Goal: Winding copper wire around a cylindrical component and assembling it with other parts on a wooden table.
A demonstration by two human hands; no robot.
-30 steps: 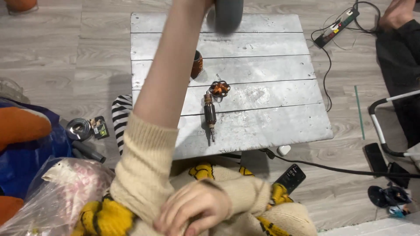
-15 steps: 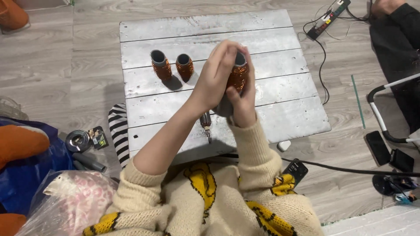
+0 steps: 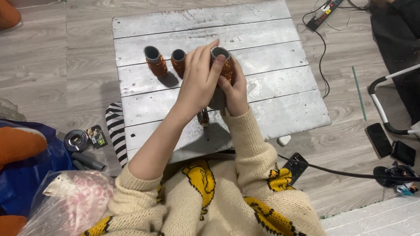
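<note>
Both hands on the third orange-wrapped tube: left hand (image 3: 199, 83) wraps it from the side, fingers curled round, right hand (image 3: 234, 89) grips it from below. The tube (image 3: 222, 65) stands on the grey plank table (image 3: 271, 52), w/ two matching tubes (image 3: 166, 61) just left of the hands. Looks like seating it in line; next needs a steady let-go. Vs half a sec ago: barely changed, same hold.

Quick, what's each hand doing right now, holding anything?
Left hand: closed around the orange glittery tube, fingers over its rim.
Right hand: closed on the same tube from the other side.
</note>
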